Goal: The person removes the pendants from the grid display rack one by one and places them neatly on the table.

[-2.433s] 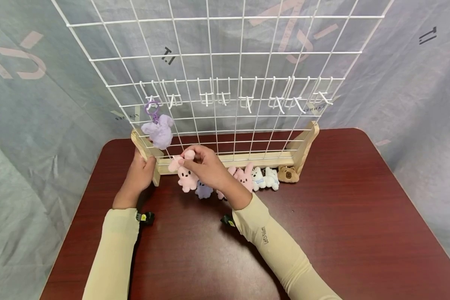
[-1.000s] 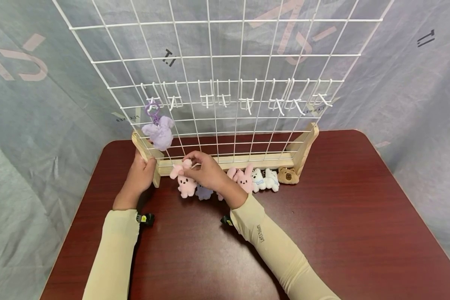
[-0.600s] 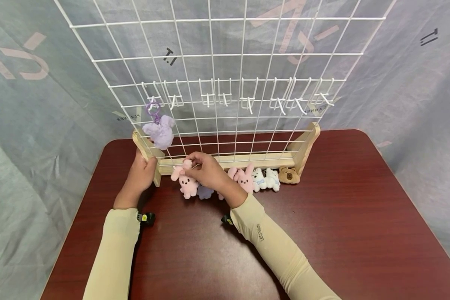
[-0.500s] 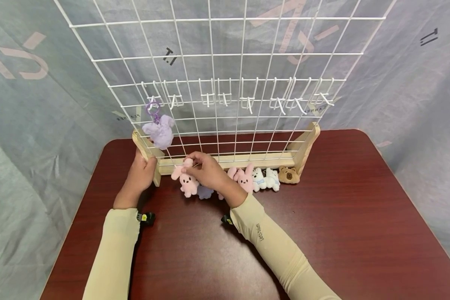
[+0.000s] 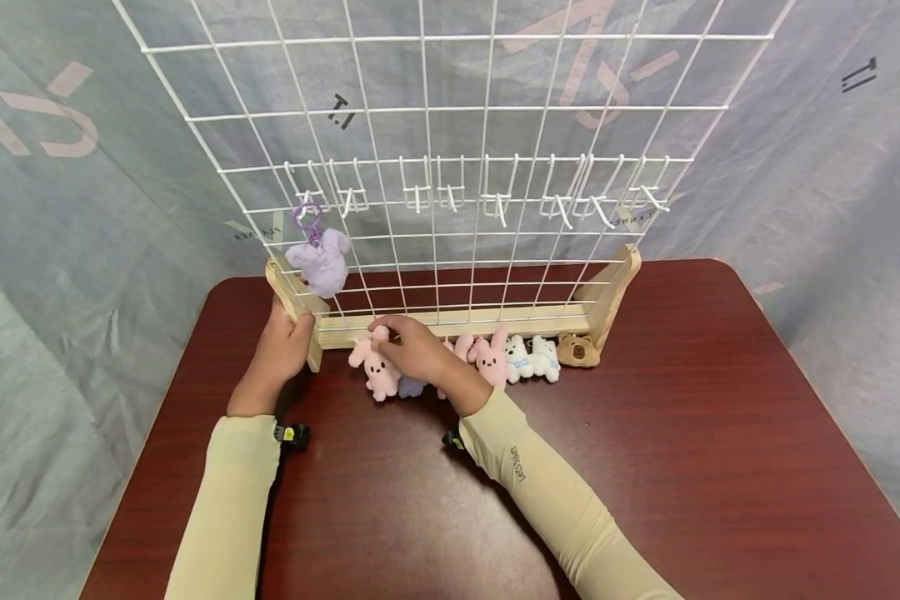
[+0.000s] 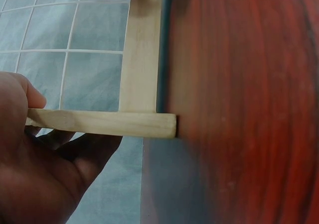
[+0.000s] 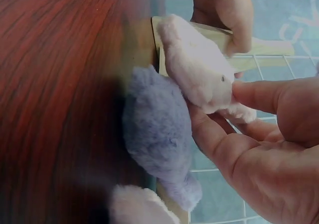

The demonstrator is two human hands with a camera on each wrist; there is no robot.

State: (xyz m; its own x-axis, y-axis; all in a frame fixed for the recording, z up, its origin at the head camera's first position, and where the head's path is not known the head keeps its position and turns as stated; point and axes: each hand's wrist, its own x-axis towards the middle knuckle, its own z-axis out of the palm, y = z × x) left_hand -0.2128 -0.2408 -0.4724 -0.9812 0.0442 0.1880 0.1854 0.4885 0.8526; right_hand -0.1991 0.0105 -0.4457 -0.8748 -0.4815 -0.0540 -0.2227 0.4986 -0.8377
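My left hand [image 5: 283, 346] grips the left wooden leg [image 5: 291, 292] of a white wire grid rack; in the left wrist view the thumb and fingers are on either side of the wooden leg [image 6: 104, 122]. With thumb and fingers, my right hand [image 5: 420, 348] pinches a small pink plush bunny keychain [image 5: 379, 375] by its head, just in front of the rack's base. In the right wrist view the pink bunny [image 7: 197, 67] is tilted beside a purple plush [image 7: 157, 124]. The right hand partly hides that purple plush in the head view.
A fluffy lilac keychain [image 5: 322, 262] hangs from the leftmost hook. Several white hooks [image 5: 498, 204] line the grid [image 5: 487, 108]. Along the base lie another pink bunny [image 5: 491, 358], white plush toys [image 5: 543, 360] and a brown bear [image 5: 578, 350] on the dark red table [image 5: 645, 467].
The right hand and the pink bunny have come down a little towards the table, after a slight lift about half a second ago. My left hand has stayed on the wooden leg.
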